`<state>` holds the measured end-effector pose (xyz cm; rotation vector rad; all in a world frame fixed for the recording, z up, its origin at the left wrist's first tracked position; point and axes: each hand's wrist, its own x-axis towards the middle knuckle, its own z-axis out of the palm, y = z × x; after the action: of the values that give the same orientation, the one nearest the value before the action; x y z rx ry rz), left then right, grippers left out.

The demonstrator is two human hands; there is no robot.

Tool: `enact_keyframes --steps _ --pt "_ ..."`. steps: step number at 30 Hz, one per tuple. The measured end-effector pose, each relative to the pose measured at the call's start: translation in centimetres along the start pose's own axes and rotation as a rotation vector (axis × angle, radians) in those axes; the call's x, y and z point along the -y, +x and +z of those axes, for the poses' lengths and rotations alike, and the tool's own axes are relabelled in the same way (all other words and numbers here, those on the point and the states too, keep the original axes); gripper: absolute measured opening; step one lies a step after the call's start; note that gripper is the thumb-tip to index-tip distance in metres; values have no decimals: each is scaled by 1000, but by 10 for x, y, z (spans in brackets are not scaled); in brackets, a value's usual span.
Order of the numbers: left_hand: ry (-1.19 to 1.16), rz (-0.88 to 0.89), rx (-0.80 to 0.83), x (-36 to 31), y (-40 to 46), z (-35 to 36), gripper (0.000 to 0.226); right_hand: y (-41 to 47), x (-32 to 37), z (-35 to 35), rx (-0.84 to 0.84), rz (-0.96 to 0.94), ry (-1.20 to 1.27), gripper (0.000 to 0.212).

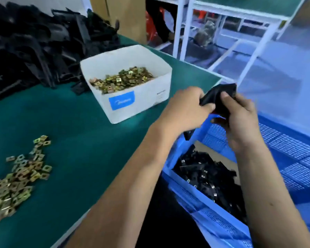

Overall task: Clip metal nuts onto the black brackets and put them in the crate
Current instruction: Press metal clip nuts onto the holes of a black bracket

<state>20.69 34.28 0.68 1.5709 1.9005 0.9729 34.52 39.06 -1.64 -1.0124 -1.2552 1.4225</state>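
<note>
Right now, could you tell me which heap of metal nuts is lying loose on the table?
The nuts at the near left lie straight on the green table; the other heap sits inside the white box.

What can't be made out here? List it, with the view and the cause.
All in the head view:
- Black bracket: the left hand and right hand cover and blur it, so no nut shows.
- Blue crate: cut off by the right and bottom edges; arms hide part of the inside.
- Loose nuts on the table: pile runs off the left edge.
- Label on the white box: too blurred to read.
</note>
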Motion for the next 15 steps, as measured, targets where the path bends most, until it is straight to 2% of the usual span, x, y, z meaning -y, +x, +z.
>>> enact_keyframes --steps 2,6,8,11,13,15 --pt "128 -49 136 11 12 40 34 8 -41 -35 -100 183 -8 14" --pt "222 -210 311 53 14 109 42 11 -131 -89 -275 518 5 16" --pt "309 -256 367 74 9 134 40 7 -170 -108 -326 630 -127 18" --pt "383 -284 414 94 4 156 37 -1 -209 -129 -198 755 -612 26" --pt "390 -283 450 99 2 162 38 -8 -220 -132 -112 801 -786 30" --pt "388 -270 455 100 2 164 34 -9 -224 -129 -105 774 -892 30"
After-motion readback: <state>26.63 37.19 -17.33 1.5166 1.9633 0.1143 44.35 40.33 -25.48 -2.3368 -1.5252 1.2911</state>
